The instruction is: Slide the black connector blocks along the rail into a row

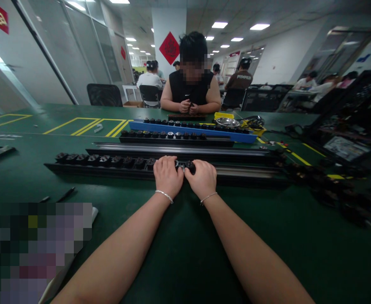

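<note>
A long black rail (245, 171) lies across the green table in front of me, with a row of black socket-like modules (104, 159) in its left part. My left hand (168, 177) closes over the rail at the right end of that row, its fingers wrapped over a module they mostly hide. Just beside it, my right hand (203, 179) grips a black module (190, 166) seated at the rail. Both thumbs nearly meet in front of a small gap where shiny metal shows. The right part of the rail holds no modules.
Behind lie another black rail (179, 149), a shorter filled rail (172, 137) and a blue tray (236, 137) of modules. Loose dark modules (327, 181) pile at right. A metal bowl (228, 122) stands farther back. Opposite sits a person (191, 84), both hands together.
</note>
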Demonstrator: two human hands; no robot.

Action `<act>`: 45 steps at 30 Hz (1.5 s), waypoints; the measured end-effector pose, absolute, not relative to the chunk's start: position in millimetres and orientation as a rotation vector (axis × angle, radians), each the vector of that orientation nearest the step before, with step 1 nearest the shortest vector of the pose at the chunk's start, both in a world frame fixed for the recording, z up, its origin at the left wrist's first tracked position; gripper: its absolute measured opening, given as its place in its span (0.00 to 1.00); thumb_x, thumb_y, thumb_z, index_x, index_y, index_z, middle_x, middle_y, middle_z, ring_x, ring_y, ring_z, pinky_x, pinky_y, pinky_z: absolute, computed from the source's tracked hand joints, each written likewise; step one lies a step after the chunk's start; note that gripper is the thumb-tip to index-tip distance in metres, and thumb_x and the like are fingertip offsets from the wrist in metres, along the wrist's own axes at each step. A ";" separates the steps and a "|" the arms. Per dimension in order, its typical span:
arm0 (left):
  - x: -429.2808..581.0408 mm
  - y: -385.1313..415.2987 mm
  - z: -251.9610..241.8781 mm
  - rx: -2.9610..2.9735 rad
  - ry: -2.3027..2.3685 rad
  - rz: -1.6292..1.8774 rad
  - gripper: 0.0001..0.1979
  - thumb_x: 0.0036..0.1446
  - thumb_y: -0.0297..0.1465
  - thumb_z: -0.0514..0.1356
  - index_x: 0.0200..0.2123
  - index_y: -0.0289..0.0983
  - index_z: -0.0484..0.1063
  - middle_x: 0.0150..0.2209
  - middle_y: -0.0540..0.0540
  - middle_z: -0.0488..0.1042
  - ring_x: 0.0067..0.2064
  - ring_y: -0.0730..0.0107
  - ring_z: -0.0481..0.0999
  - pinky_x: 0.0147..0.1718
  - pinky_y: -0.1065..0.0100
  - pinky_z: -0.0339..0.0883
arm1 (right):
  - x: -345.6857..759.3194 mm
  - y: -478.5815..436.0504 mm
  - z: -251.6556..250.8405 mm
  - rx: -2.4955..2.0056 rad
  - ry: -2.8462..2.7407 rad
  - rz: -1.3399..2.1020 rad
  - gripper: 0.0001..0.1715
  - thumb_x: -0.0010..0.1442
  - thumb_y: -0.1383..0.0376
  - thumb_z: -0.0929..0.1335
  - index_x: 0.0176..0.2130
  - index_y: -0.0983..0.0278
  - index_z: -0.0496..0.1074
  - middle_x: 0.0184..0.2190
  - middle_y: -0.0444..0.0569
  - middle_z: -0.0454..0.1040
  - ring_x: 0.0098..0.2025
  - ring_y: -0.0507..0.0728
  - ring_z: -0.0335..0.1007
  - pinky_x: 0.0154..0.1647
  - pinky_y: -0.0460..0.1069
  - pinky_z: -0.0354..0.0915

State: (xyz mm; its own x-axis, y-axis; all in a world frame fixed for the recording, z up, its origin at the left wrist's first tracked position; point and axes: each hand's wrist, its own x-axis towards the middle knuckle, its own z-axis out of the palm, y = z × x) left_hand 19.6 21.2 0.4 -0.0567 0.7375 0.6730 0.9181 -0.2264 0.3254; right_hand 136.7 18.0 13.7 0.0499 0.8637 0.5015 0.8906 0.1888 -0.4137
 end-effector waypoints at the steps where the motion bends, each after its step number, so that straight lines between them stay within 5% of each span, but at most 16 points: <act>1: 19.5 21.1 0.6 -1.985 -1.791 -1.150 0.17 0.53 0.31 0.54 0.47 0.35 0.66 0.47 0.39 0.70 0.55 0.53 0.62 0.56 0.52 0.51 | 136.9 18.1 13.3 -1.652 -1.784 -0.059 0.14 0.54 0.59 0.63 0.38 0.64 0.71 0.41 0.51 0.74 0.45 0.59 0.65 0.50 0.54 0.53; 45: 18.5 21.4 0.8 -1.993 -1.783 -1.132 0.16 0.53 0.31 0.54 0.46 0.36 0.67 0.47 0.39 0.70 0.55 0.53 0.63 0.56 0.52 0.51 | 147.5 14.4 5.2 -1.693 -1.662 -0.174 0.16 0.54 0.61 0.62 0.40 0.66 0.69 0.42 0.54 0.73 0.48 0.61 0.63 0.58 0.58 0.46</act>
State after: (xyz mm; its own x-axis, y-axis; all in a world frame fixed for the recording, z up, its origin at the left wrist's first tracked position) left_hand 18.5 21.4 0.8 -0.0432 0.7395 0.6718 0.9225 -0.2286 0.3110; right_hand 147.5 14.4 5.2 0.1500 0.8062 0.5723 0.9072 0.1179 -0.4038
